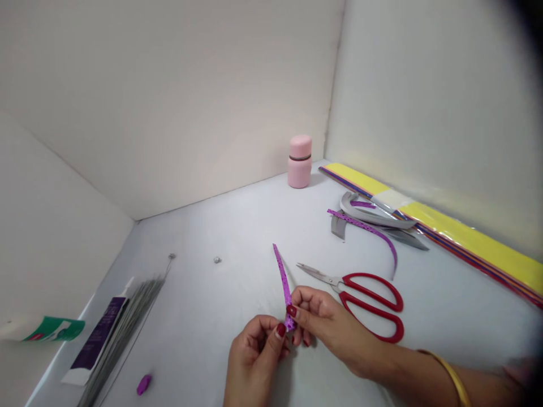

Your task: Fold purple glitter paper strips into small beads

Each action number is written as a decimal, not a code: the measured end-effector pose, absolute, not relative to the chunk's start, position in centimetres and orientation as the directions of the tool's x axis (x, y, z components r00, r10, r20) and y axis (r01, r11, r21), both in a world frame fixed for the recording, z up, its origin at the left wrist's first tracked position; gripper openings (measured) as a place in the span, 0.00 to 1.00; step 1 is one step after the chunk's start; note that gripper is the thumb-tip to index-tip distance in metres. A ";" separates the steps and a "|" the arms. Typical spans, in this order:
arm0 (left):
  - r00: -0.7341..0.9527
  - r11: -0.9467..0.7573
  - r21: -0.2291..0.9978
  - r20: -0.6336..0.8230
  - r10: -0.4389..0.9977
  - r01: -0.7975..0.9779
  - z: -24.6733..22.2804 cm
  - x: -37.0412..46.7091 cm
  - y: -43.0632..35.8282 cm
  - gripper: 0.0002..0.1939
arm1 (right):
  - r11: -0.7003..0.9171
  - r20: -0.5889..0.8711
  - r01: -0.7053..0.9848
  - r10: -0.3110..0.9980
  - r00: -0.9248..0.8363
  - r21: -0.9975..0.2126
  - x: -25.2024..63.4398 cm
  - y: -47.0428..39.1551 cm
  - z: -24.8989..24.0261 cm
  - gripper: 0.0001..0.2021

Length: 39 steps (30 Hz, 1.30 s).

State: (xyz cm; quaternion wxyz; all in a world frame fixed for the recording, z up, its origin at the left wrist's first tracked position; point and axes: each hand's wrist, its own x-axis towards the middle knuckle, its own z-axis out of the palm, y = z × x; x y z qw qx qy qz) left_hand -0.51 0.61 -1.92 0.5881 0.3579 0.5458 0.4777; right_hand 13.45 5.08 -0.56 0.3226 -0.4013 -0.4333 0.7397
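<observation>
Between my two hands is a narrow purple glitter strip [281, 271], its free end pointing up and away over the table. My left hand [261, 345] pinches the small bunched lower end of the strip between thumb and fingers. From the other side, my right hand [316, 316] grips the same strip just above that bunched part. Fingers cover most of the bunched end, so its exact shape is hidden. Right beside my right hand lie red-handled scissors [373, 305], their blades pointing left and closed or nearly so.
A pink flask [300, 163] stands at the back corner. To the right lie yellow-topped packaged sheets [445, 220], grey strips [373, 215] and a curved purple strip [369, 227]. At left are a purple-and-white tube [99, 339], thin wires [127, 333], a green-labelled container [55, 329] and a small purple piece [144, 384].
</observation>
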 end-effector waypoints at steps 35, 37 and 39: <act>0.068 0.283 0.910 -0.275 0.959 -0.304 -2.1 -0.1 0.6 0.13 | -0.469 -0.375 -0.043 0.755 -0.537 -0.882 13.5 5.2 -0.6 0.07; 0.100 0.274 0.909 -0.255 0.962 -0.315 -2.2 -0.1 0.6 0.13 | -0.465 -0.367 -0.051 0.756 -0.542 -0.884 13.6 5.3 -0.6 0.08; 0.121 0.272 0.908 -0.246 0.962 -0.320 -2.3 -0.1 0.6 0.13 | -0.455 -0.350 -0.069 0.764 -0.542 -0.888 13.7 5.3 -0.8 0.08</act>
